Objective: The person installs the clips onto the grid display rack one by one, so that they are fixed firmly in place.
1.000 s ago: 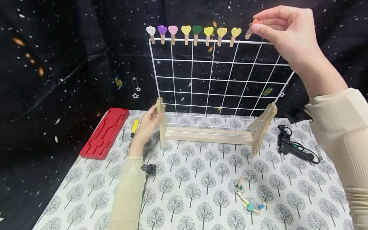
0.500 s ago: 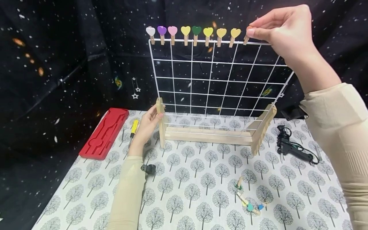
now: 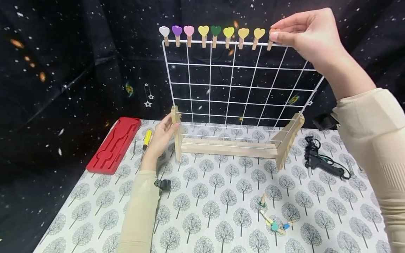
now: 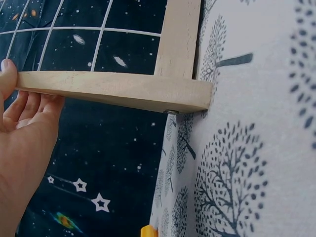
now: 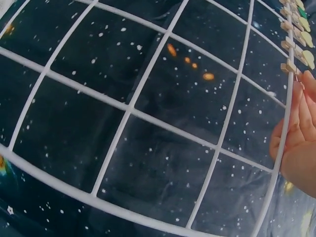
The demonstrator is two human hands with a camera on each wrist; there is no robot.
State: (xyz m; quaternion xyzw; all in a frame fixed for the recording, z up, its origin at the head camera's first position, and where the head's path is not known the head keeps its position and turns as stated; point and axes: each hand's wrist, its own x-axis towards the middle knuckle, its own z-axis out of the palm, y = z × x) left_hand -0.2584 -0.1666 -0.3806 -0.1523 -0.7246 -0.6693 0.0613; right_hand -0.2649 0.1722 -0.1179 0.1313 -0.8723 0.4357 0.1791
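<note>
A white wire grid (image 3: 221,65) stands in a wooden stand (image 3: 229,149). Along its top wire sits a row of small wooden clothespins with hearts, from a white one (image 3: 164,31) at the left to a yellow-orange one (image 3: 259,33). My right hand (image 3: 319,40) pinches an orange clothespin (image 3: 269,45) at the top wire, just right of that row; fingertips cover most of its heart. With the thumb on one side and fingers on the other, my left hand (image 4: 29,133) grips the stand's left wooden side piece (image 4: 113,89).
Several loose clothespins, one with a teal heart (image 3: 274,226), lie on the tree-print cloth at front right. A black glue gun (image 3: 322,165) with its cord is at the right. A red tray (image 3: 114,146) and yellow-handled screwdriver (image 3: 147,137) lie at the left.
My right hand has moved left and slightly down, bringing the orange clothespin from above the top wire onto it. My left hand has stayed on the stand.
</note>
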